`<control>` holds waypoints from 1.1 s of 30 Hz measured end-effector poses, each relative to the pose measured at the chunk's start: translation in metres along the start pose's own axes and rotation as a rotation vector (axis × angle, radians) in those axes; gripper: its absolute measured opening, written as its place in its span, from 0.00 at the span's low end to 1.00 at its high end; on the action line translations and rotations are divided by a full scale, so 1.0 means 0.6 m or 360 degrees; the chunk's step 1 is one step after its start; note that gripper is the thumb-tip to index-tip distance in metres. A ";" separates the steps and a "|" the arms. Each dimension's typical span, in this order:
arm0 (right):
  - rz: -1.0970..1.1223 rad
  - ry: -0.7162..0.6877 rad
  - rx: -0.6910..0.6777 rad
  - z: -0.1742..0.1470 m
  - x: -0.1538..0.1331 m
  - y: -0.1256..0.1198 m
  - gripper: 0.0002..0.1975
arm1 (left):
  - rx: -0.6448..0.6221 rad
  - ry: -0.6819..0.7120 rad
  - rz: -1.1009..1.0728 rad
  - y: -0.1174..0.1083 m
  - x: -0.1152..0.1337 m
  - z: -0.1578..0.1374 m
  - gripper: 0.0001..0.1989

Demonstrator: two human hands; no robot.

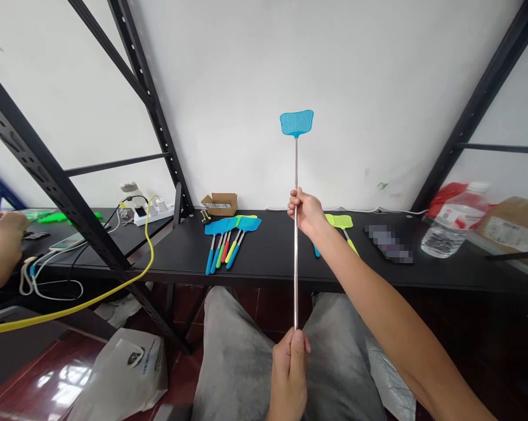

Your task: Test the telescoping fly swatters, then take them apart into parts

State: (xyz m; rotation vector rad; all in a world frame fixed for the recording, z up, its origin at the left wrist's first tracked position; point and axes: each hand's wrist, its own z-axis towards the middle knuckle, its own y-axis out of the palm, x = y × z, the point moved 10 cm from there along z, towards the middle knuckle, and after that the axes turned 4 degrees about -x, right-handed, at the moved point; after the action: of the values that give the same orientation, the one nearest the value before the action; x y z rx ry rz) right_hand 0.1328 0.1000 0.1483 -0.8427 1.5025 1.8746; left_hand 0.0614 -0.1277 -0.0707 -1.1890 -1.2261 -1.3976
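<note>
Both my hands hold a fly swatter (296,123) with a blue mesh head and a long, extended metal rod, upright in front of the wall. My left hand (289,368) is closed around its lower end, above my lap; the handle is hidden in the grip. Higher up, my right hand (306,211) pinches the rod between fingers and thumb. On the black table, left of the rod, lies a row of several short swatters (233,237) with blue, green, red and yellow handles. A yellow-green swatter (343,222) lies behind my right forearm, with a blue handle tip beside it.
A small open cardboard box (220,204) stands by the wall. At right are a blurred-out dark object (389,244), a water bottle (452,225) and a carton (516,231). A yellow cable (152,245) crosses the black rack post at left. Another person's arm (0,251) shows far left.
</note>
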 end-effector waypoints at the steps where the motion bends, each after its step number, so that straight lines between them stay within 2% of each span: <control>1: 0.0008 -0.0013 0.0003 -0.001 -0.003 0.000 0.13 | -0.0012 0.0006 0.0045 -0.006 0.006 0.002 0.23; 5: -0.0058 -0.0116 -0.0020 -0.010 -0.026 -0.013 0.12 | -0.0003 0.0083 0.0501 -0.065 0.048 0.016 0.23; 7: -0.0097 -0.0156 0.0002 -0.014 -0.042 -0.028 0.12 | 0.0078 0.0100 0.0863 -0.108 0.080 0.023 0.21; 9: -0.0047 -0.0196 0.0095 -0.013 -0.061 -0.052 0.11 | 0.0255 0.0172 0.1168 -0.148 0.128 0.021 0.17; 11: 0.0127 -0.0258 0.0242 -0.009 -0.081 -0.082 0.11 | 0.0553 0.0446 0.1341 -0.169 0.201 -0.002 0.12; 13: 0.0380 -0.0345 0.0383 -0.006 -0.097 -0.110 0.13 | 0.0851 0.0797 0.1353 -0.165 0.270 -0.044 0.09; 14: 0.0498 -0.0390 0.0436 -0.006 -0.102 -0.122 0.14 | 0.0929 0.0960 0.1292 -0.153 0.295 -0.063 0.07; 15: 0.0591 -0.0430 0.0476 -0.006 -0.104 -0.131 0.16 | 0.0901 0.1057 0.1197 -0.136 0.308 -0.071 0.06; 16: 0.0655 -0.0466 0.0502 -0.007 -0.104 -0.138 0.17 | 0.0756 0.1070 0.1078 -0.113 0.309 -0.062 0.05; 17: 0.0689 -0.0496 0.0511 -0.009 -0.102 -0.141 0.17 | 0.0538 0.0985 0.0938 -0.087 0.299 -0.039 0.06; 19: 0.0692 -0.0530 0.0505 -0.015 -0.089 -0.141 0.16 | 0.0024 0.0618 0.0638 -0.029 0.251 0.033 0.11; 20: 0.0670 -0.0533 0.0492 -0.018 -0.078 -0.138 0.16 | -0.0079 0.0483 0.0469 -0.014 0.231 0.070 0.14; 24: 0.0485 -0.0466 0.0429 -0.031 -0.021 -0.123 0.12 | -0.0033 0.0290 -0.0112 -0.016 0.198 0.221 0.26; 26: 0.0408 -0.0424 0.0358 -0.038 0.005 -0.115 0.10 | 0.0008 0.0306 -0.0281 -0.027 0.202 0.273 0.26; 30: 0.0370 -0.0275 0.0162 -0.050 0.043 -0.103 0.10 | 0.0282 0.0416 -0.0513 -0.079 0.224 0.309 0.23; 33: 0.0304 -0.0250 0.0127 -0.061 0.040 -0.118 0.12 | 0.0457 0.0479 -0.0506 -0.130 0.233 0.309 0.18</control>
State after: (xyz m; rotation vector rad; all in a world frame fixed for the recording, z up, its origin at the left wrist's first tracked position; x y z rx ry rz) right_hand 0.1761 0.0790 0.0805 -0.5181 1.5939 1.9522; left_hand -0.0161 0.0603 0.0661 -0.5800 -1.3808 -1.5021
